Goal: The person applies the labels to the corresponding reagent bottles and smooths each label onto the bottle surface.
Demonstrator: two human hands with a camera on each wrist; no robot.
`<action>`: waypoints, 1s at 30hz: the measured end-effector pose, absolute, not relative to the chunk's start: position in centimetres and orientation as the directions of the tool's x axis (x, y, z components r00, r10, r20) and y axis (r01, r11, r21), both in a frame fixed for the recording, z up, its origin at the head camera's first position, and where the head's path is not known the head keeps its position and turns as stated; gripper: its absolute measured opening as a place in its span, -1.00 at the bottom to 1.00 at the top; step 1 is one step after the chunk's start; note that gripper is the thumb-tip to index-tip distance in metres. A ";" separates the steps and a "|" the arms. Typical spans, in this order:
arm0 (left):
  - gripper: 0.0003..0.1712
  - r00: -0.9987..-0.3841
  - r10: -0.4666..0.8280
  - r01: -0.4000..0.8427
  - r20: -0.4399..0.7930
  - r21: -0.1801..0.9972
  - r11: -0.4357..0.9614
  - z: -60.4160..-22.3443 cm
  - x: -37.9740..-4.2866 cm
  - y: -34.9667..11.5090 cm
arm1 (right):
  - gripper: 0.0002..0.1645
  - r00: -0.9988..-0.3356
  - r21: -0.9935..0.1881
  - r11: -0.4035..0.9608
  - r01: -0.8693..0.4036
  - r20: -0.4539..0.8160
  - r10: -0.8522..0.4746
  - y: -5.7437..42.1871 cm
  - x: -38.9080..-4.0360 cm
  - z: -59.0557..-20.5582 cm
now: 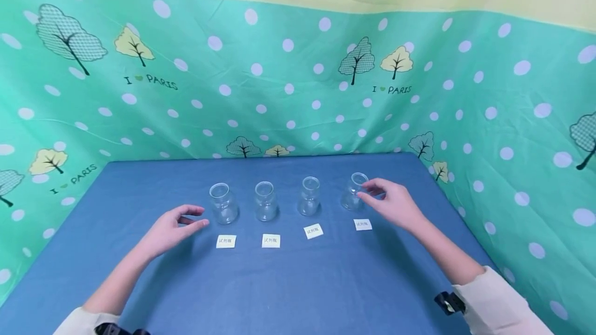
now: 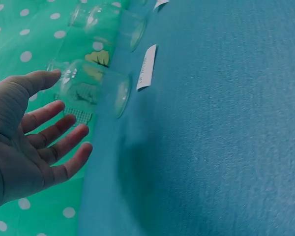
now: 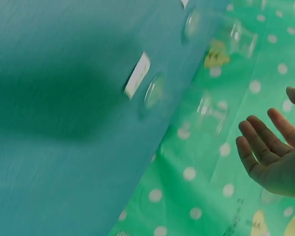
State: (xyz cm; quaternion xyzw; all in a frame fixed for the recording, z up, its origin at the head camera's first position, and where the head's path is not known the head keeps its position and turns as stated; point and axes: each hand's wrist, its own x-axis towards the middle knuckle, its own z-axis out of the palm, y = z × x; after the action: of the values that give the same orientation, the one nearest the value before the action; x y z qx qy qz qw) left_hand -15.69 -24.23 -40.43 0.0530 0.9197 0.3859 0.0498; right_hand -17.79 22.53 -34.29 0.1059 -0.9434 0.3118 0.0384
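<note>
Several clear glass jars stand upright in a row on the blue table. My left hand (image 1: 169, 229) is beside the leftmost jar (image 1: 225, 208), its fingers loosely spread and nothing in them. In the left wrist view that hand (image 2: 27, 132) has its thumb and fingers apart, pointing toward the glass. At the other end, my right hand (image 1: 395, 204) hovers by the rightmost jar (image 1: 351, 198), overlapping its rim in the head view. The right wrist view has this hand (image 3: 278, 157) relaxed, with a gap between fingertips and jar (image 3: 204, 110).
Between the end jars are two more, a left-middle jar (image 1: 266, 206) and a right-middle jar (image 1: 309, 201). Small white paper labels with handwriting, such as the leftmost label (image 1: 225, 241), lie before them. A green dotted curtain (image 1: 288, 92) hangs behind and to the right.
</note>
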 end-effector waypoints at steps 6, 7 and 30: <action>-0.38 -0.980 0.185 0.085 -0.068 0.696 0.712 -41.2 -15.7 -23.6 | -0.68 -0.954 -0.600 0.744 -0.295 0.137 -0.268 19.1 -17.0 -35.3; -0.38 -0.979 0.192 0.091 -0.070 0.693 0.715 -41.3 -15.7 -23.5 | -0.69 -0.948 -0.602 0.735 -0.311 0.137 -0.288 18.4 -17.0 -35.6; -0.56 -0.951 0.306 0.211 -0.041 0.635 0.743 -43.2 -15.1 -22.4 | -0.63 -0.762 -0.528 0.626 -0.574 0.065 -0.644 5.3 -17.5 -41.2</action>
State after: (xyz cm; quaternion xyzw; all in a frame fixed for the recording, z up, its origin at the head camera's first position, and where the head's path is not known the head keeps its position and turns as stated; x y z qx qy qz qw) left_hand -15.11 -22.44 -43.19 0.1388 0.9308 0.3305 0.0713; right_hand -17.50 5.29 -41.25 0.3389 -0.8992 0.2690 -0.0651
